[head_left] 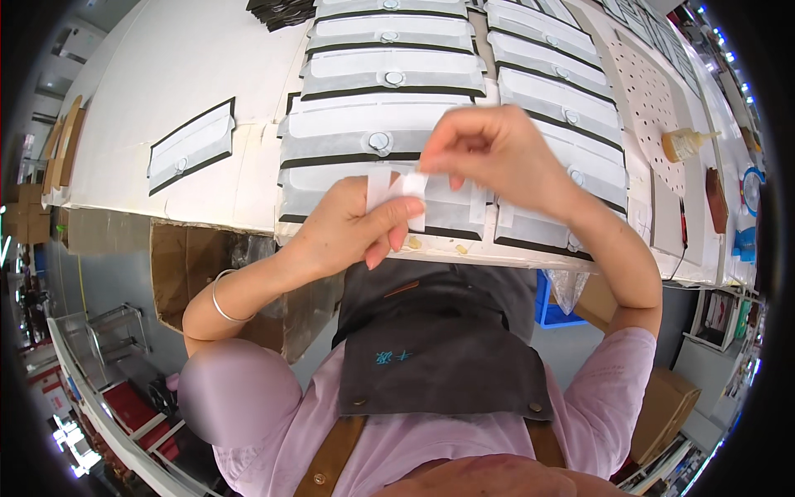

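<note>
Above the table's near edge, my left hand point(356, 222) is closed on a small bundle of white strips point(411, 192), pinched between thumb and fingers. My right hand point(505, 157) is bent over from the right, thumb and fingers pressed together at the upper end of the strips; whatever they pinch is too small to make out. Beneath both hands lie pale grey-white panels point(331, 182) with black edges, overlapping in two columns. Each fully visible panel carries a round button-like disc point(378, 142) near its middle.
One separate panel point(192, 147) lies on the white table point(166, 74) at left. Dark pieces point(280, 12) are stacked at the far edge. To the right are a perforated board point(638, 91), a yellowish bottle point(683, 146) and a red-and-black pen-like tool point(684, 224). A cardboard box point(186, 265) stands below the table.
</note>
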Demonstrator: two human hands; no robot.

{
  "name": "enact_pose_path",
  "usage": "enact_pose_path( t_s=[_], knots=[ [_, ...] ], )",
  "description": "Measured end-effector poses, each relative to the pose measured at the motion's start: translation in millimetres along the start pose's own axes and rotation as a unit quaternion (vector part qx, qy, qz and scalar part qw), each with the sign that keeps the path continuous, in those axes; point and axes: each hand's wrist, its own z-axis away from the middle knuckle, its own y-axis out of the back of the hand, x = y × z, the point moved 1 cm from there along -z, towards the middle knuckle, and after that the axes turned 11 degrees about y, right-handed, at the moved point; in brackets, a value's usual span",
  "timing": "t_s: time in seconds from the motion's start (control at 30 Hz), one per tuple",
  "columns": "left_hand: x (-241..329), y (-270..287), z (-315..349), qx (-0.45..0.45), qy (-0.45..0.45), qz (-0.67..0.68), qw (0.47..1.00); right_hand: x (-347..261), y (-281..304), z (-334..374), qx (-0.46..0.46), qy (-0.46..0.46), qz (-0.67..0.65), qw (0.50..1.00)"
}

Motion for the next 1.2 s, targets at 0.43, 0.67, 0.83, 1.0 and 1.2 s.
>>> enact_pose_path(
  t_s=[0.43,0.67,0.83,1.0,1.2],
  knots=[
    [82,100,-140,0.288,-0.328,-0.404,0.804,75,203,-131,0.008,-0.004,0.282,0.959],
    [93,108,-222,0.261,-0.352,-0.519,0.734,103,226,-173,-0.067,-0.003,0.294,0.953],
    [93,111,-244,0.249,-0.365,-0.564,0.698,119,232,-188,-0.096,-0.014,0.288,0.953],
    [97,104,-246,0.226,-0.362,-0.540,0.725,120,234,-192,-0.118,0.017,0.313,0.942],
    [100,101,-243,0.212,-0.355,-0.575,0.707,119,231,-192,-0.115,0.000,0.319,0.941]
  ],
)
